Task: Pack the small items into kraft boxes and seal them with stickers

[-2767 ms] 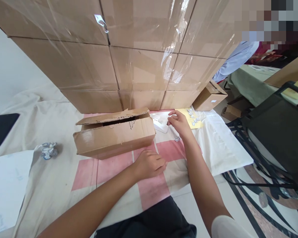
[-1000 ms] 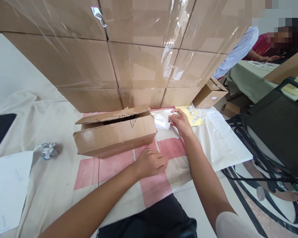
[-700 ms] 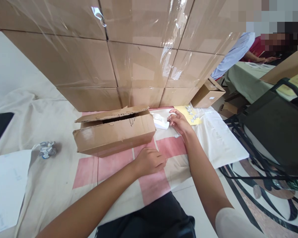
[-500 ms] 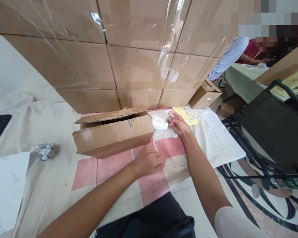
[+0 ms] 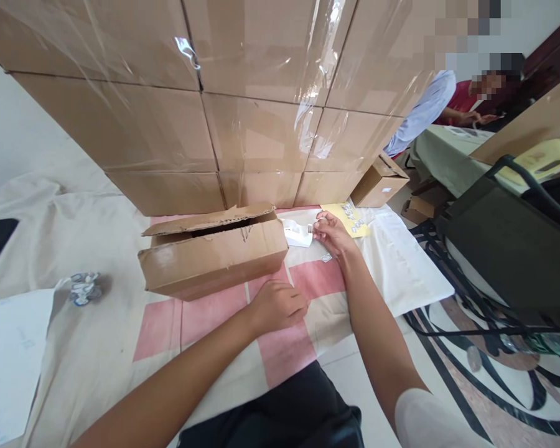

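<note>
My right hand (image 5: 333, 235) is closed in a pinch at the right end of a small white plastic object (image 5: 297, 238). A tiny greyish piece shows at its fingertips, too small to name. The white object lies on the cloth against the right end of a worn cardboard box (image 5: 219, 258), whose top flaps stand partly raised. Just below the right hand is a small white label-like piece (image 5: 326, 257). Behind that hand lies a yellow sheet (image 5: 338, 214) bearing several small whitish pieces. My left hand (image 5: 280, 306) rests on the pink-and-cream cloth (image 5: 287, 351), fingers curled in, nothing visible in them.
Taped, stacked cartons (image 5: 261, 130) rise behind the cloth. A smaller box (image 5: 380, 183) stands at their right. On the left are a crumpled grey-white bundle (image 5: 84, 288) and a white sheet (image 5: 14, 361). A dark folding chair (image 5: 508, 242) stands right; other people sit beyond.
The camera view has shifted slightly. My right hand stays pinched at the white object's end, its fingers moving only a little. My left hand has not visibly moved.
</note>
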`<control>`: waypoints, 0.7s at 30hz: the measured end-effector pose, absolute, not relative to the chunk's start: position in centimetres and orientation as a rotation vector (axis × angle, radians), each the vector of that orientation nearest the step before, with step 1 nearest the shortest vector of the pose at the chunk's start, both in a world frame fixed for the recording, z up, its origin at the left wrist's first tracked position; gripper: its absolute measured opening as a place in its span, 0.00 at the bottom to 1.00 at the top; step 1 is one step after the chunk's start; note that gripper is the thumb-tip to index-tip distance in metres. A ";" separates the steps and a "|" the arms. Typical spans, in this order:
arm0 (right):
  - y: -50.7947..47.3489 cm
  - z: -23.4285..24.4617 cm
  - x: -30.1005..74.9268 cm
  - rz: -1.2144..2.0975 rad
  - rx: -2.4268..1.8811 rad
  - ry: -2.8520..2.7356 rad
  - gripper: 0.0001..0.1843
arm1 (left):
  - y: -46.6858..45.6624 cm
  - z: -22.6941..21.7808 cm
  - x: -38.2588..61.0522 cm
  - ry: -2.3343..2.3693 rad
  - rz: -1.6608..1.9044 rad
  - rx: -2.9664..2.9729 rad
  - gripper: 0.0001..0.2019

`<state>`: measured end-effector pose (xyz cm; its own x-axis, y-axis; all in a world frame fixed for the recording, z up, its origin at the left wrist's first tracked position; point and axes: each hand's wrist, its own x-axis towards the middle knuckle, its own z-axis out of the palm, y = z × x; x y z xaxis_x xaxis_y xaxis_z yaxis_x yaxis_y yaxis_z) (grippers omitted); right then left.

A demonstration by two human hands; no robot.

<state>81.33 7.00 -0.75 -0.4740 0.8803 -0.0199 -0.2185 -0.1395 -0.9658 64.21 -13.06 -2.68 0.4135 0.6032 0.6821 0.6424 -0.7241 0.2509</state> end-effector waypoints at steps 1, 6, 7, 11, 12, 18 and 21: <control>6.9 -0.5 81.4 1.716 -0.824 -1.324 0.22 | -13.1 -2.7 64.2 -1.145 -1.220 -2.599 0.18; 6.6 0.8 82.1 1.675 -0.982 -1.441 0.23 | -13.1 -2.7 64.2 -1.151 -1.215 -2.597 0.18; 6.6 1.0 82.3 1.659 -1.028 -1.482 0.24 | -13.1 -2.7 64.2 -1.154 -1.216 -2.595 0.18; 6.4 1.6 82.7 1.596 -1.181 -1.628 0.24 | -13.0 -2.6 64.2 -1.154 -1.226 -2.594 0.18; 6.4 1.7 82.7 1.593 -1.214 -1.648 0.23 | -13.0 -2.6 64.2 -1.151 -1.228 -2.597 0.18; 6.5 1.8 82.7 1.641 -1.309 -1.676 0.12 | -13.1 -2.6 64.2 -1.152 -1.253 -2.597 0.19; 6.5 1.6 82.9 1.660 -1.310 -1.684 0.09 | -13.1 -2.6 64.3 -1.146 -1.263 -2.596 0.19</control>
